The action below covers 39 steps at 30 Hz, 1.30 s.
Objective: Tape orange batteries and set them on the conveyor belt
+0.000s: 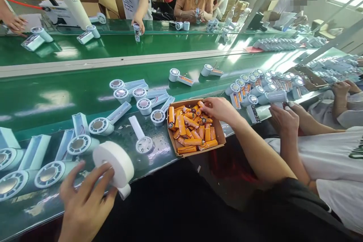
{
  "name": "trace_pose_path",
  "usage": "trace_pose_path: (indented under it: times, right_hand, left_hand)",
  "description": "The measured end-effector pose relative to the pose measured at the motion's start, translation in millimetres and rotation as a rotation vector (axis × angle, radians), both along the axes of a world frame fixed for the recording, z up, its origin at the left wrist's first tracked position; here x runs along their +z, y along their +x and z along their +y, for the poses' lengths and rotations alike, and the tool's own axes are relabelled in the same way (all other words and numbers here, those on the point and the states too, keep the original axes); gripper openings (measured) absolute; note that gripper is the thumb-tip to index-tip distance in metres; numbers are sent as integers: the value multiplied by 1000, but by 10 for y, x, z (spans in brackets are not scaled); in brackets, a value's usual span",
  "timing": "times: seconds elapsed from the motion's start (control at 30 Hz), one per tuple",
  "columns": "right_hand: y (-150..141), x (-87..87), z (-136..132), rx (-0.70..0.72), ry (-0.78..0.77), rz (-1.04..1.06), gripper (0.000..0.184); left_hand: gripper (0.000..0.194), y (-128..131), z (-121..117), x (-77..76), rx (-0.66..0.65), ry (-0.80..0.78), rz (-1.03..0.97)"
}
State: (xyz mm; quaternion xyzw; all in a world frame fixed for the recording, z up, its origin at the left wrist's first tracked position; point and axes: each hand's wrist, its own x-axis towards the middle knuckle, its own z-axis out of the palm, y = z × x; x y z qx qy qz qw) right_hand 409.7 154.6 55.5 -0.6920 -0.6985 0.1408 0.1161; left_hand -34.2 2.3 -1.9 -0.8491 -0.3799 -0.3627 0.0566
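Observation:
My left hand (87,196) grips a roll of white tape (115,162), its fingers at the roll's core and a loose tape end hanging at the bottom. My right hand (221,109) is at the back edge of a cardboard box (224,144) full of orange-wrapped batteries (195,130). Its thumb and fingertips are closed on one battery (201,104) at the top of the pile. Between my hands, a light-blue fan housing with a handle (144,144) lies on the bench, its slotted face up.
Several more housings (102,125) lie along the bench at left, some with open handles. A green conveyor (56,94) runs behind, carrying two housings with orange batteries (185,80). Many assembled units (255,83) crowd the right, where a co-worker's hands (283,117) hold one. Other people work across the belt.

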Motion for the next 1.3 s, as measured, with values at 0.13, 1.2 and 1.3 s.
trace_pose_path:
  times: [0.13, 1.2, 1.3]
  right_hand:
    - [126, 1, 53, -35, -10, 596, 38]
    - [-1346, -278, -1259, 205, -130, 1075, 35]
    - [-1217, -113, -1102, 300, -343, 924, 45]
  left_hand:
    - [37, 104, 71, 28, 68, 86, 137]
    - [28, 283, 16, 485, -110, 53, 418]
    - [34, 240, 63, 573, -179, 40, 443]
